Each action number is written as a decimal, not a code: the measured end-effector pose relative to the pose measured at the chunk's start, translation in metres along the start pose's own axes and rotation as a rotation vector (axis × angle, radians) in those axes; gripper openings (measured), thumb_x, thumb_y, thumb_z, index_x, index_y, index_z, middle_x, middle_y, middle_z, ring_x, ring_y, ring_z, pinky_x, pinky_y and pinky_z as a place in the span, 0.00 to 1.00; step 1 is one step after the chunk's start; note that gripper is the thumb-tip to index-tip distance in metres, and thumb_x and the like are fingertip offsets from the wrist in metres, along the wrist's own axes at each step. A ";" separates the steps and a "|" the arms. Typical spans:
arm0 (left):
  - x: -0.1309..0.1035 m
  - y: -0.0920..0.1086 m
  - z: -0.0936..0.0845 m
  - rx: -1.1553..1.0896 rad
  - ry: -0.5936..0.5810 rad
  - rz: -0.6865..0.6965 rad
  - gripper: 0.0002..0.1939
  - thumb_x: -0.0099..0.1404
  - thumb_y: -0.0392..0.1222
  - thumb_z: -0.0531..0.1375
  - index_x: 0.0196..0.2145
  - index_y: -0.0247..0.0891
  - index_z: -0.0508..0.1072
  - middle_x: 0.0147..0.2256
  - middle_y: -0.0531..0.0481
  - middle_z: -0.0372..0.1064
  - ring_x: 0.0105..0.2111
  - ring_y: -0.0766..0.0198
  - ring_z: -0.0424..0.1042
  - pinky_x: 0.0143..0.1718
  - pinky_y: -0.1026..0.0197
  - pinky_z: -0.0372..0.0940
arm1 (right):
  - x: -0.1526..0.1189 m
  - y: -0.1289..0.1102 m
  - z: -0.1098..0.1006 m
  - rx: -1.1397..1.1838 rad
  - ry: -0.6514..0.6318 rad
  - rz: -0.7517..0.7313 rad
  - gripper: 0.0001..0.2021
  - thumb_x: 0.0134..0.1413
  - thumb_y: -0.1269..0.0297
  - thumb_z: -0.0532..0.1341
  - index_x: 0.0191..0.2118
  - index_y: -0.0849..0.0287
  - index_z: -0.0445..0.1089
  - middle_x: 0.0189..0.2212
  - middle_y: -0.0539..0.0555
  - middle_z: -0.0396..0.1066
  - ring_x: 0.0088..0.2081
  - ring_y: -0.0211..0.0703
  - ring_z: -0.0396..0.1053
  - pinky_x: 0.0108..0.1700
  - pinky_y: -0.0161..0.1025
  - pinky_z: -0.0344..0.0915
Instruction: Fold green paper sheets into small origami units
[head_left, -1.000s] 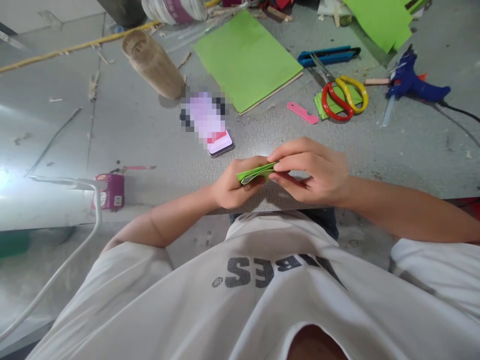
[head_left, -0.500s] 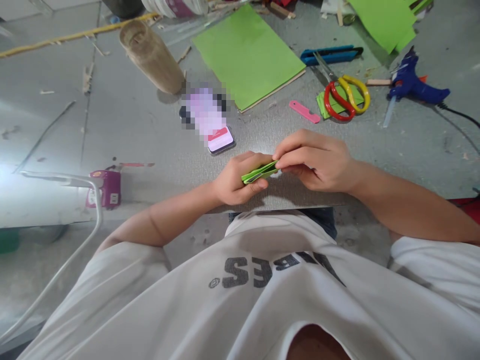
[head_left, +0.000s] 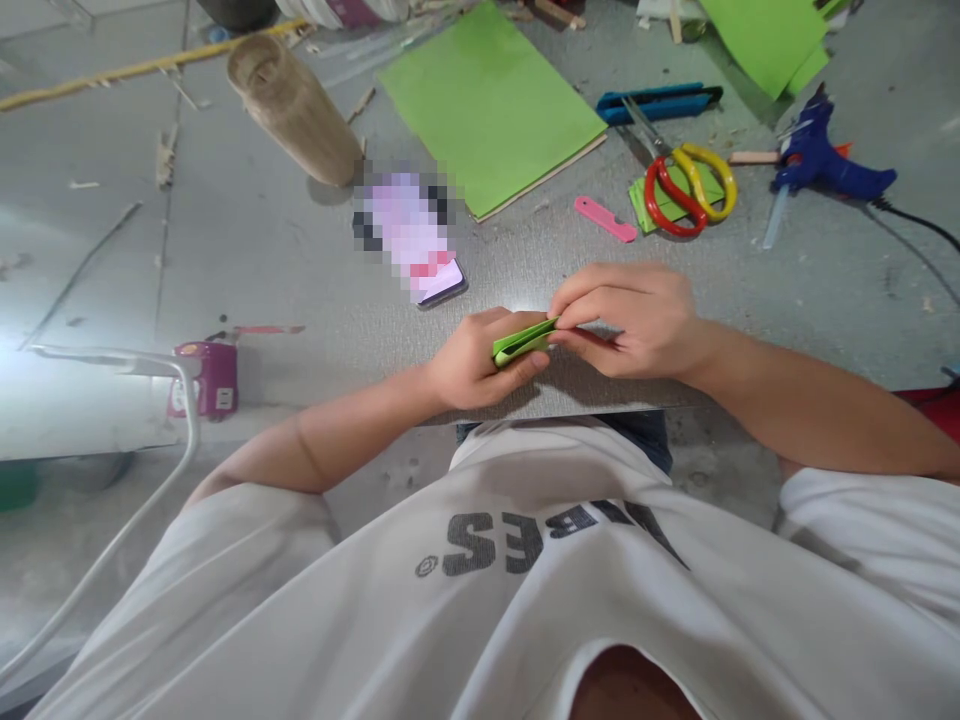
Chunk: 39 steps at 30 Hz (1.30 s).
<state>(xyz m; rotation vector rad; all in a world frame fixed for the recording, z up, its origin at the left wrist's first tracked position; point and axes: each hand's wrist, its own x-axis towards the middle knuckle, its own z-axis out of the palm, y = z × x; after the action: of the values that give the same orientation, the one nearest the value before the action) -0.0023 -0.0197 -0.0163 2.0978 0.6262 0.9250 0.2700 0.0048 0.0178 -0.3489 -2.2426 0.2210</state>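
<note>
A folded piece of green paper (head_left: 525, 343) is held near the table's front edge, its layers parted by a narrow dark gap. My left hand (head_left: 484, 362) is closed round its left part, thumb below and fingers behind. At the paper's right end, my right hand (head_left: 637, 318) pinches the edge between thumb and fingertips. Just beyond the hands lie a phone (head_left: 420, 240) with a lit, partly blurred screen and a pink plastic strip (head_left: 604, 219). Scissors with red and yellow handles (head_left: 686, 185) rest on small green paper pieces (head_left: 639, 205).
A large green sheet (head_left: 491, 110) lies at the back centre, with a blue cutter (head_left: 660, 103) to its right. Farther right is a blue glue gun (head_left: 836, 160) with its cord. A beige bottle (head_left: 296, 110) and a purple box (head_left: 206, 378) are on the left.
The folded paper has turned slightly, and its front layer now shows as a rounded fold. The right thumb has shifted to the paper's lower right edge. The left hand keeps its hold.
</note>
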 end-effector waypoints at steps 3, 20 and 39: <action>-0.001 0.000 0.000 0.045 0.020 -0.008 0.28 0.92 0.68 0.58 0.49 0.44 0.87 0.36 0.42 0.87 0.36 0.51 0.85 0.44 0.49 0.78 | -0.001 -0.003 0.003 0.002 0.007 0.044 0.07 0.86 0.65 0.73 0.50 0.51 0.76 0.47 0.51 0.90 0.44 0.39 0.89 0.46 0.36 0.84; -0.006 -0.018 0.004 0.338 0.682 0.416 0.09 0.89 0.49 0.73 0.60 0.50 0.80 0.54 0.51 0.89 0.50 0.57 0.94 0.48 0.53 0.87 | 0.001 -0.005 0.001 -0.200 0.148 -0.010 0.06 0.86 0.66 0.73 0.52 0.53 0.77 0.45 0.51 0.89 0.43 0.40 0.87 0.45 0.38 0.85; 0.003 -0.015 0.003 0.282 0.689 0.478 0.06 0.91 0.49 0.71 0.57 0.48 0.82 0.46 0.51 0.89 0.40 0.60 0.91 0.40 0.58 0.83 | -0.002 -0.002 0.007 -0.190 0.133 -0.019 0.04 0.89 0.66 0.70 0.55 0.46 0.77 0.50 0.48 0.91 0.45 0.38 0.88 0.44 0.37 0.83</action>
<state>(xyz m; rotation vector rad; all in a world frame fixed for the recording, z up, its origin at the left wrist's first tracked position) 0.0001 -0.0104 -0.0285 2.2009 0.6206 1.9734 0.2652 0.0020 0.0121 -0.4303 -2.1393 -0.0261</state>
